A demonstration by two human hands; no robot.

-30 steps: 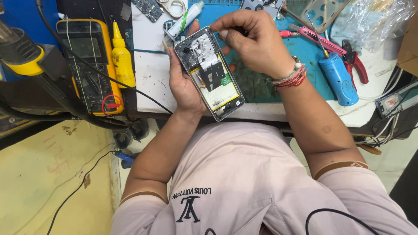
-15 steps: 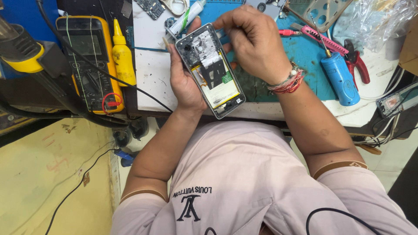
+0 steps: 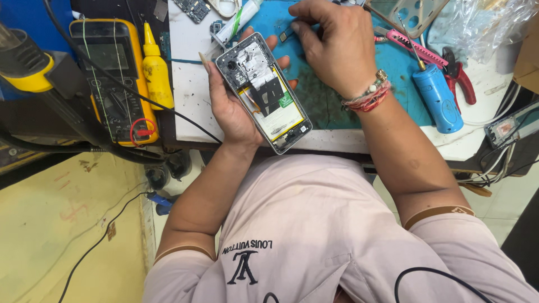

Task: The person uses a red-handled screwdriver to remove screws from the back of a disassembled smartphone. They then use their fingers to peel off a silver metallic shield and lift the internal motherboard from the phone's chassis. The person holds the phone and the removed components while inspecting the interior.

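yellow multimeter (image 3: 112,78), yellow squeeze bottle (image 3: 156,70), blue cylinder tool (image 3: 438,96) (beside red-handled pliers (image 3: 461,78))

Left hand (image 3: 233,106) cupped palm-up, right hand (image 3: 331,47) seemingly pinching.

There is only one camera, so no second view shares the scene. It sits on the person's head and looks almost straight down. It is close: the person's own shirt fills the bottom of the picture, and both arms reach up and away from it. The left hand (image 3: 233,106) grips an opened phone (image 3: 264,92) just above the middle of the picture. Past the grip, at the top edge, lies the workbench (image 3: 185,101). The right hand (image 3: 334,47) is just right of the grip. Left of the grip is the floor, far below.
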